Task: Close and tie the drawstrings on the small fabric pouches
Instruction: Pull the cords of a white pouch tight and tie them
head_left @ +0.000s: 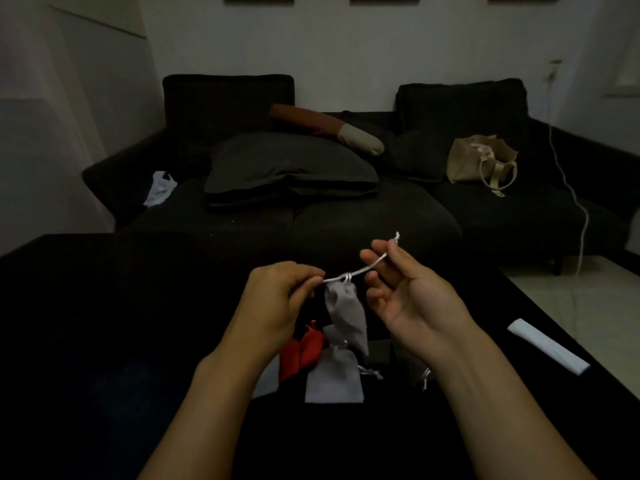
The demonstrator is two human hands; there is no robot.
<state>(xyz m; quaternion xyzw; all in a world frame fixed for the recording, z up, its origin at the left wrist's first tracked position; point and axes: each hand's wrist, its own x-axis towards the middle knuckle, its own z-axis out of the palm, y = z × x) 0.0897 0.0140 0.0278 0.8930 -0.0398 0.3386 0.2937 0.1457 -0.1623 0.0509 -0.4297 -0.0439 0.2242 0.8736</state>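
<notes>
— So, where's the grey pouch (347, 315)?
— Hanging soft and crumpled over the black surface (104, 306), near its front edge, from a thin silvery cord (360, 270).
— And the hands?
— Left hand (277, 299) pinches one cord end, right hand (401, 289) the other.

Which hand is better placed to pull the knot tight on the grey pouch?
Right, probably. The right hand pinches the longer cord end, with room to draw outward. The left hand pinches close to the knot, steadying the hanging grey pouch.
</notes>
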